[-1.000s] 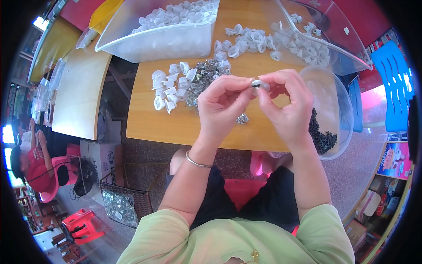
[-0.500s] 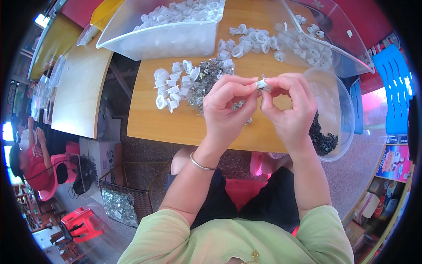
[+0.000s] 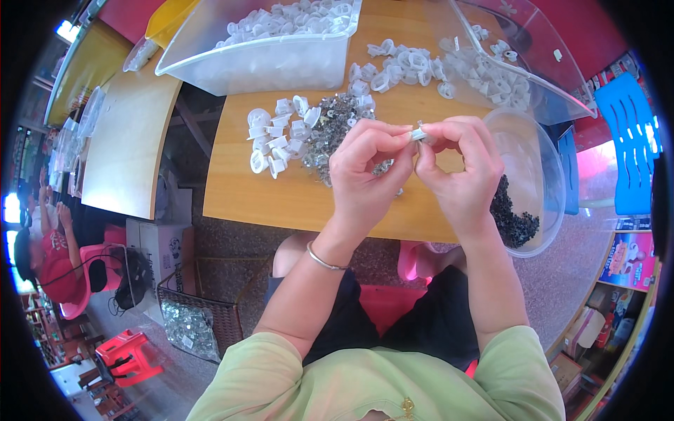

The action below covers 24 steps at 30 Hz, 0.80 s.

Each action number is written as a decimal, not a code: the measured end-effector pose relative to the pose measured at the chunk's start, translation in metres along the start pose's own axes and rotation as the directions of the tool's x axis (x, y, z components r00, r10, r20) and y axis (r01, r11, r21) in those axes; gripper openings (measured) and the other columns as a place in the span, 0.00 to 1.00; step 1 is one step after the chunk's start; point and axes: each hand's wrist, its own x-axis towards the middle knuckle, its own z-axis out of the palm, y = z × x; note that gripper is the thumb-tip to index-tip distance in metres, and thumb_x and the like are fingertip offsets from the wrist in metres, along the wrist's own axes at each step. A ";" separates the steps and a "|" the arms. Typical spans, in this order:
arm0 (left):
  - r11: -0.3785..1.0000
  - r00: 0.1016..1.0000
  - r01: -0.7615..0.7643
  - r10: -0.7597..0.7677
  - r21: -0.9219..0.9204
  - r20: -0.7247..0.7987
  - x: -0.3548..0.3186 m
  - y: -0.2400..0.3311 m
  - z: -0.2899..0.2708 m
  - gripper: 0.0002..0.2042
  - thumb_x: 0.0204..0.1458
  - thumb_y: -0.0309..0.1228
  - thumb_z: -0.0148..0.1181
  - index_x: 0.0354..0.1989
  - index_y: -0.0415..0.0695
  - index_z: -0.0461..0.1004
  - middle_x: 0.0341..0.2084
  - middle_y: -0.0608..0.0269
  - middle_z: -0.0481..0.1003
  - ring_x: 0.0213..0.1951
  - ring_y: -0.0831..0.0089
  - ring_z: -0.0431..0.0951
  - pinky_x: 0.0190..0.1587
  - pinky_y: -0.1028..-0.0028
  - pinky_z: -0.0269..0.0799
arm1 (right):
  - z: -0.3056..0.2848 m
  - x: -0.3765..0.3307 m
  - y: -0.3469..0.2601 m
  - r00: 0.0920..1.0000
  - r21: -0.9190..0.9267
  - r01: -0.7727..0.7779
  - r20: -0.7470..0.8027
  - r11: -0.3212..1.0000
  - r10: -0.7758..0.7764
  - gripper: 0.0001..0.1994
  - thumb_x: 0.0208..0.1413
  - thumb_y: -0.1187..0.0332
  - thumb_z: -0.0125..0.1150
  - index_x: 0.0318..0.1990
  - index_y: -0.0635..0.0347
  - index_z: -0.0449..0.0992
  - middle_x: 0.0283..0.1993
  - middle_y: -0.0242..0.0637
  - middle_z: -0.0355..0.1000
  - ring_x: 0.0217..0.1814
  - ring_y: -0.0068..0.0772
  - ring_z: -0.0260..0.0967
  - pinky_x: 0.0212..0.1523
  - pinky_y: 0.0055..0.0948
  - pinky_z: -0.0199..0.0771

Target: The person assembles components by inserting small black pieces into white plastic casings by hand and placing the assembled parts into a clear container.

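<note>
Turned since the first frame, the white part [image 3: 419, 134] now shows a narrower edge instead of its round face. It sits directly between the fingertips, touching both hands, neither nearer. Its long axis seems to run crosswise, rising slightly rightward; a small tip points away from the body, its detail too small to tell. The left hand [image 3: 371, 168] and right hand [image 3: 470, 184] each pinch it, thumb against finger. Metal bits [image 3: 328, 137] lie beyond the left hand; black bits [image 3: 516, 221] lie right.
</note>
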 end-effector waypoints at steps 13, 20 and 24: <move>0.891 0.931 -0.361 0.361 0.277 0.053 0.007 0.000 -0.007 0.09 0.36 0.14 0.61 0.26 0.38 0.73 0.32 0.54 0.76 0.32 0.66 0.77 0.33 0.76 0.73 | -0.010 0.007 0.004 0.995 0.138 0.068 0.067 0.988 -0.077 0.12 0.34 0.82 0.67 0.29 0.61 0.72 0.28 0.34 0.69 0.31 0.31 0.69 0.31 0.25 0.70; 0.901 0.934 -0.355 0.353 0.249 0.056 0.009 -0.001 -0.007 0.10 0.34 0.14 0.62 0.27 0.39 0.72 0.32 0.53 0.76 0.34 0.65 0.78 0.34 0.75 0.73 | -0.013 0.007 0.003 0.996 0.180 0.010 0.083 0.984 -0.025 0.11 0.36 0.82 0.66 0.29 0.62 0.73 0.28 0.35 0.70 0.31 0.31 0.70 0.30 0.24 0.71; 0.906 0.935 -0.348 0.354 0.242 0.017 0.009 -0.001 -0.007 0.11 0.34 0.15 0.63 0.28 0.38 0.72 0.32 0.53 0.76 0.34 0.65 0.78 0.35 0.75 0.74 | -0.017 0.011 0.001 0.991 0.132 0.061 0.113 0.989 -0.076 0.10 0.38 0.83 0.64 0.29 0.62 0.74 0.29 0.35 0.71 0.31 0.30 0.71 0.30 0.24 0.71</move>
